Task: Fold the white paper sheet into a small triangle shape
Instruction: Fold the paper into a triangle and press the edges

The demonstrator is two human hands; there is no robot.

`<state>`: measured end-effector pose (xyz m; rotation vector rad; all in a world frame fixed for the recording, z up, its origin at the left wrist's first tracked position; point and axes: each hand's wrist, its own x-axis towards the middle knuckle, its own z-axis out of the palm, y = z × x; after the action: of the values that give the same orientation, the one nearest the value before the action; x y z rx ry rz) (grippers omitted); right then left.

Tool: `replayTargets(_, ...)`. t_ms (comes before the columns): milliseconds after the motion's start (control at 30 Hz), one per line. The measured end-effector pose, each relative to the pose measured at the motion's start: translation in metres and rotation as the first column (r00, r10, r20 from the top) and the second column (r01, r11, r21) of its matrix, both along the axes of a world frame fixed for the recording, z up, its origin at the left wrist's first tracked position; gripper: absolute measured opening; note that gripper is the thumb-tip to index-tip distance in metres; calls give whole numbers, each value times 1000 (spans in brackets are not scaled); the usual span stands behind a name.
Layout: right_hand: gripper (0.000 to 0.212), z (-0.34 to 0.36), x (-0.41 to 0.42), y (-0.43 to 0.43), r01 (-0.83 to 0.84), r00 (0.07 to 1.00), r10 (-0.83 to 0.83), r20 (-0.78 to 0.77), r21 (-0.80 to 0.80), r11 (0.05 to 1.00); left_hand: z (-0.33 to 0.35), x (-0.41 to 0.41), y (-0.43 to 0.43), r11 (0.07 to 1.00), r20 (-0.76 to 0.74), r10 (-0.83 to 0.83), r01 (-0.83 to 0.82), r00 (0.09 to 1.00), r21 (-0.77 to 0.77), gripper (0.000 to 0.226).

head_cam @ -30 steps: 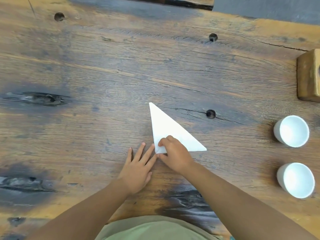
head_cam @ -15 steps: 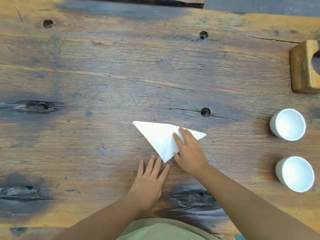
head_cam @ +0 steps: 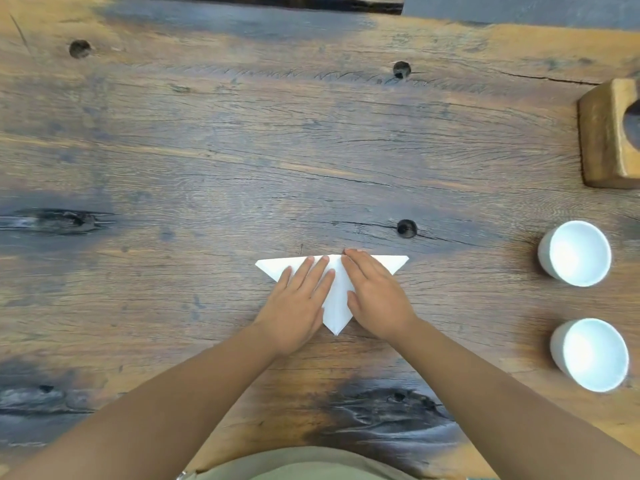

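Both flat hands (head_cam: 298, 306) (head_cam: 375, 296) press the white paper triangle (head_cam: 337, 299) onto grainy wood.

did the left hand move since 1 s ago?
Yes. The left hand was flat on the bare table beside the white paper; now it lies on the paper, further from the body, nearer the knot hole.

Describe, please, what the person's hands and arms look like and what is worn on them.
Both arms are bare along their whole visible length: no sleeves, gloves, rings or bracelets show on the left hand or the right hand. Fingers are slim with short nails. An olive-green garment shows at the bottom edge.
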<state>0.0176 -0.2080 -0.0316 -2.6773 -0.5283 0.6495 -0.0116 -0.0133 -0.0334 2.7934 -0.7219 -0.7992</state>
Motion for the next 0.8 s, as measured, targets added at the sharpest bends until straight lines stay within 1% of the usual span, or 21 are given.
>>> replayTargets(100,60,-3,-3,9,-15,1000,15,15,-3,1000,-9,-1,-5,998,-9,-13,13,1000,58,67)
replayTargets(200,61,-7,-9,11,-36,999,36,20,-6,999,-16,-5,-5,993,5,-36,36,999,113,70)
replayTargets(500,66,-13,-17,-9,-76,997,70,-44,-141,987,-17,-5,-6,995,-18,-12,13,1000,102,71)
replayTargets(800,68,-8,-25,-82,31,997,-49,-63,-265,964,-15,-2,-4,999,-33,7,-5,999,53,70)
